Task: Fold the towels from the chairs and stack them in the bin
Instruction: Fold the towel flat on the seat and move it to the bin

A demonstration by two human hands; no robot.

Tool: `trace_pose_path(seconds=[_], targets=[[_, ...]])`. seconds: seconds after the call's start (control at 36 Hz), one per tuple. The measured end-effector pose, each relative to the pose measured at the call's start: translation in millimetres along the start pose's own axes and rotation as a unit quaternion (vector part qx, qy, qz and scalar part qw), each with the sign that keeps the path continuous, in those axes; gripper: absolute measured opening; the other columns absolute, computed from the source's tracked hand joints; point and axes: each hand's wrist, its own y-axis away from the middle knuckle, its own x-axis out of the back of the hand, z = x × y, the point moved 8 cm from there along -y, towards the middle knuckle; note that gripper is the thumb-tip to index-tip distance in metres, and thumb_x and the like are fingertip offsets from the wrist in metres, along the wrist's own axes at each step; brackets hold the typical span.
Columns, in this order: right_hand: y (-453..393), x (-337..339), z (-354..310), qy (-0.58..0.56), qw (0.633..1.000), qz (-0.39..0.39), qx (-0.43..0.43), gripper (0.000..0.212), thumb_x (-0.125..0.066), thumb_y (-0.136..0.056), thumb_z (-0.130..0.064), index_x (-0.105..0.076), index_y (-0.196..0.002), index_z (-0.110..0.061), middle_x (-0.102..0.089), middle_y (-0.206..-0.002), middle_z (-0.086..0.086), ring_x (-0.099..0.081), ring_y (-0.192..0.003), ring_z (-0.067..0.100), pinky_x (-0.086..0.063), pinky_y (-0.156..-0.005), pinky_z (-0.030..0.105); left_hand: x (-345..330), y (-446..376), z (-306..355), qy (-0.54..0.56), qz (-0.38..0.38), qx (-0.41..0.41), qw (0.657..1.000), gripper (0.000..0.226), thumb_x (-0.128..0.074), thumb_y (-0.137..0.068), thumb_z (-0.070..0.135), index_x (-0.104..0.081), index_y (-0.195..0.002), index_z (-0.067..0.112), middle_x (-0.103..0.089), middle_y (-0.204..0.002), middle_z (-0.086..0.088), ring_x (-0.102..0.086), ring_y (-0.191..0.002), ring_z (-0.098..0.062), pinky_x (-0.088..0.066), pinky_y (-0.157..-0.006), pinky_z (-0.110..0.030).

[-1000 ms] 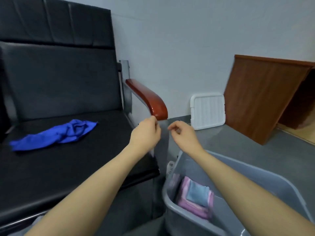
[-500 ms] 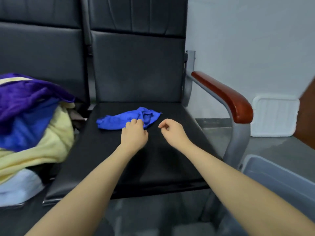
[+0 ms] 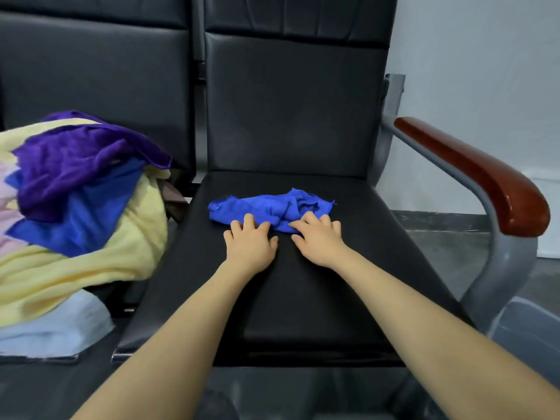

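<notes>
A small crumpled blue towel point(image 3: 272, 207) lies on the black seat of the right chair point(image 3: 303, 298). My left hand point(image 3: 250, 242) rests flat on the seat, fingers spread, its fingertips touching the towel's near edge. My right hand point(image 3: 318, 241) lies beside it, fingers apart, fingertips on the towel's right part. Neither hand grips the cloth. A heap of towels point(image 3: 75, 207), purple, blue, yellow and pale blue, fills the left chair. A corner of the grey bin point(image 3: 527, 328) shows at the right edge, its inside hidden.
The right chair has a red-brown wooden armrest point(image 3: 475, 174) on a grey metal frame point(image 3: 497, 280) between the seat and the bin. Both chairs have tall black backrests point(image 3: 297, 104). A white wall and grey floor point(image 3: 439, 219) lie behind on the right.
My view swung left from the bin to the chairs. Both hands moved from near the armrest down to the seat and opened, with fingertips now on the blue towel.
</notes>
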Motion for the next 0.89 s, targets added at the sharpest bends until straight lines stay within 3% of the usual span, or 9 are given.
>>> trace_pose_path(seconds=[0.14,0.25,0.31,0.42,0.5,0.58,0.69,0.78,0.89], targets=[[16,12,7,0.008,0.998,0.069,0.003,0.016,-0.043,-0.098,-0.032,-0.052,-0.104,-0.020,-0.047,-0.109,-0.003,-0.039,-0.106,0.023,-0.023,-0.082,0.033,7,4,11,0.003,0.039,-0.060,0.997,0.025,-0.045,-0.095,0.030,-0.054,-0.114,0.016,-0.027,-0.149,-0.001,-0.020,-0.137,-0.027,-0.020,-0.105,-0.038],[33,19,22,-0.020,0.997,0.075,-0.006,0.007,-0.045,-0.097,-0.027,-0.046,-0.091,-0.022,-0.043,-0.097,-0.007,-0.038,-0.099,0.020,-0.021,-0.080,0.032,8,16,30,0.055,0.003,-0.114,0.992,0.005,-0.046,-0.093,0.021,-0.047,-0.096,0.017,-0.056,-0.114,0.001,-0.045,-0.118,-0.021,-0.022,-0.100,-0.036],[40,23,31,-0.043,0.997,0.069,-0.015,0.008,-0.045,-0.096,-0.025,-0.049,-0.090,-0.021,-0.045,-0.094,-0.008,-0.039,-0.096,0.019,-0.019,-0.079,0.032,13,22,40,0.047,0.014,-0.137,0.989,0.010,-0.048,-0.092,0.021,-0.046,-0.100,0.016,-0.057,-0.108,0.002,-0.049,-0.106,-0.021,-0.024,-0.093,-0.033],[58,38,53,-0.133,0.984,0.103,-0.055,0.010,-0.050,-0.094,-0.020,-0.059,-0.092,-0.017,-0.050,-0.090,-0.007,-0.051,-0.093,0.019,-0.025,-0.081,0.031,15,31,60,-0.027,0.007,-0.168,0.985,0.032,-0.048,-0.092,0.025,-0.046,-0.123,0.016,-0.055,-0.122,0.002,-0.049,-0.109,-0.024,-0.026,-0.092,-0.035],[73,51,66,-0.245,0.952,0.165,-0.081,0.008,-0.052,-0.092,-0.013,-0.060,-0.089,-0.015,-0.051,-0.091,-0.004,-0.055,-0.087,0.020,-0.042,-0.082,0.035,20,37,70,-0.063,0.031,-0.176,0.982,0.022,-0.045,-0.092,0.022,-0.051,-0.112,0.015,-0.060,-0.112,-0.001,-0.052,-0.102,-0.025,-0.027,-0.086,-0.032],[88,71,76,-0.305,0.917,0.235,-0.104,0.013,-0.048,-0.093,-0.009,-0.058,-0.088,-0.016,-0.056,-0.086,-0.004,-0.054,-0.079,0.014,-0.041,-0.067,0.025,43,42,78,-0.013,0.077,-0.166,0.983,0.011,-0.045,-0.093,0.024,-0.050,-0.097,0.015,-0.063,-0.099,0.000,-0.056,-0.093,-0.023,-0.029,-0.081,-0.031],[96,91,91,-0.407,0.856,0.287,-0.141,0.017,-0.046,-0.095,-0.006,-0.056,-0.084,-0.014,-0.056,-0.070,-0.002,-0.054,-0.059,0.016,-0.040,-0.054,0.019,66,48,92,0.069,0.080,-0.204,0.973,0.023,-0.043,-0.098,0.036,-0.051,-0.099,0.014,-0.056,-0.094,0.001,-0.052,-0.090,-0.022,-0.031,-0.088,-0.033],[104,113,94,-0.394,0.851,0.319,-0.134,0.012,-0.045,-0.097,-0.008,-0.052,-0.088,-0.012,-0.055,-0.079,0.001,-0.051,-0.073,0.018,-0.034,-0.062,0.018,91,57,107,0.076,0.115,-0.243,0.960,0.027,-0.041,-0.097,0.040,-0.050,-0.104,0.016,-0.049,-0.093,0.003,-0.046,-0.087,-0.019,-0.028,-0.087,-0.033],[110,131,94,-0.342,0.872,0.331,-0.114,0.008,-0.045,-0.098,-0.012,-0.050,-0.092,-0.013,-0.053,-0.093,0.002,-0.047,-0.082,0.015,-0.028,-0.063,0.015,117,57,115,0.036,0.176,-0.248,0.952,0.019,-0.037,-0.096,0.020,-0.052,-0.105,0.015,-0.049,-0.096,0.001,-0.045,-0.090,-0.021,-0.029,-0.084,-0.033]])
